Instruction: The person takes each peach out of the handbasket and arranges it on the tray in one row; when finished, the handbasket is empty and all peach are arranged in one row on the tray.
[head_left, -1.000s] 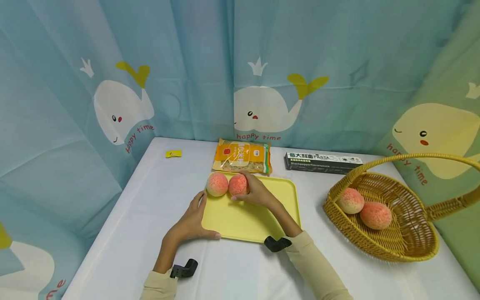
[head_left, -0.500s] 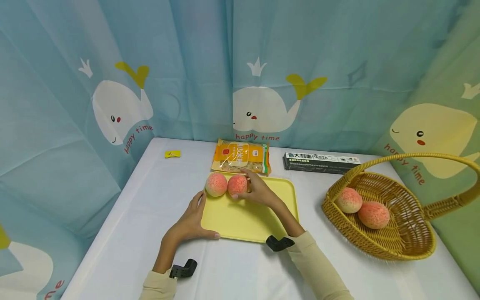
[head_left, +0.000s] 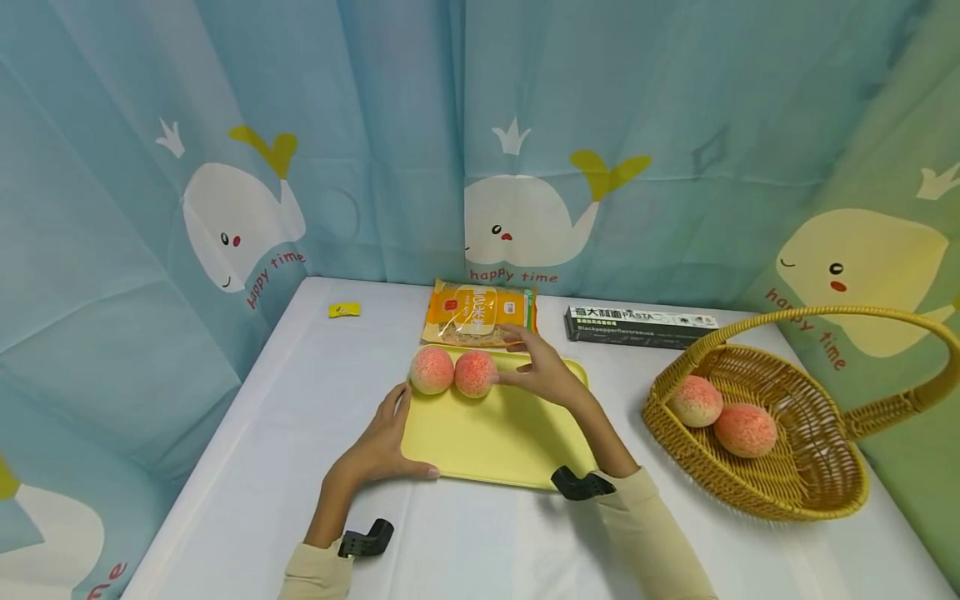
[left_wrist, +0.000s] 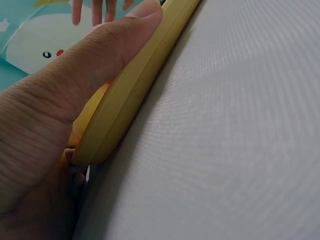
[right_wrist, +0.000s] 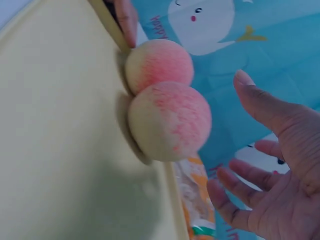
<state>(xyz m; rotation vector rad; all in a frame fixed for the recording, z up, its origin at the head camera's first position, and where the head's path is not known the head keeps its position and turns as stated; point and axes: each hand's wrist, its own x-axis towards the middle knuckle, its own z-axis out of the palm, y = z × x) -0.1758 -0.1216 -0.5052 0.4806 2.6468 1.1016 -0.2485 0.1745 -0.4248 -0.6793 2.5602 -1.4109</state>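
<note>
Two pink-and-cream peaches sit side by side at the far left corner of a yellow tray (head_left: 480, 442): a left peach (head_left: 432, 370) and a right peach (head_left: 474, 374). My right hand (head_left: 543, 371) is just right of the right peach, fingers spread and holding nothing; in the right wrist view a gap shows between that hand (right_wrist: 280, 175) and the peach (right_wrist: 170, 122). At the tray's near left corner my left hand (head_left: 378, 442) grips the edge, thumb along the front rim and fingers at the left side. The left wrist view shows its thumb (left_wrist: 100, 55) against the tray's rim (left_wrist: 125, 100).
A wicker basket (head_left: 832, 450) with a tall handle stands on the right, holding two more peaches (head_left: 745, 431). Behind the tray lie an orange food packet (head_left: 480, 312) and a black pasta box (head_left: 637, 327). A small yellow packet (head_left: 344, 309) lies back left. Curtains surround the table.
My right hand has let go of the right peach and drawn back to the right, its fingers spreading. The left hand has stayed at the tray's corner.
</note>
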